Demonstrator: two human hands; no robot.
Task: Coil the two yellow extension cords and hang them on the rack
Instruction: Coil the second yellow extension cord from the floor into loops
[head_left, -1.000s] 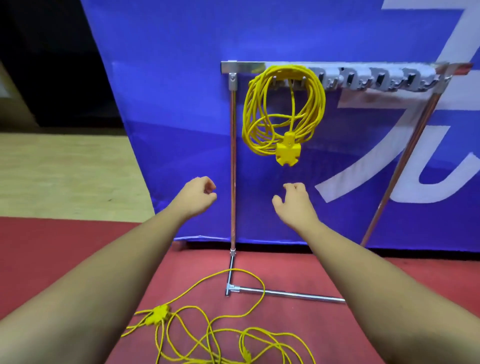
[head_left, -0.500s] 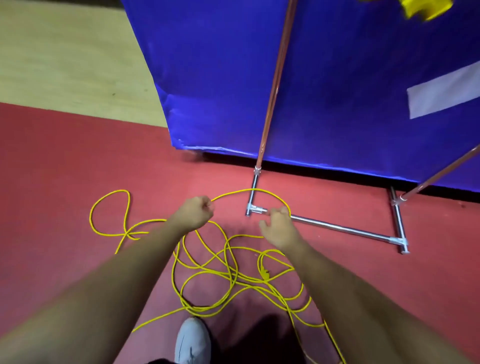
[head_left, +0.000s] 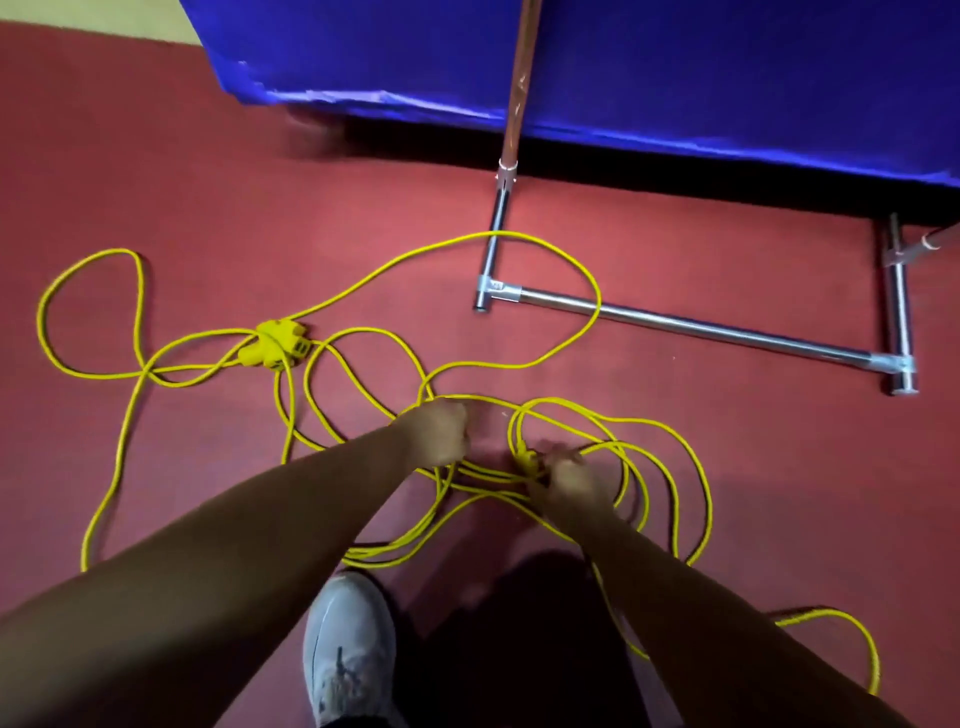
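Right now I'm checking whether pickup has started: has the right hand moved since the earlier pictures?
Yes. The right hand has drawn back from the rack's base bar toward the shoe, down to the yellow cord's plug on the floor.

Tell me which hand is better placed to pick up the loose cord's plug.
Right. The right hand sits at the plug, fingers against it; the left hand is curled over cord loops to its left.

No readable text, labels or numbers anywhere.

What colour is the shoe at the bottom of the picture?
Light grey; the shoe shows best in the head view.
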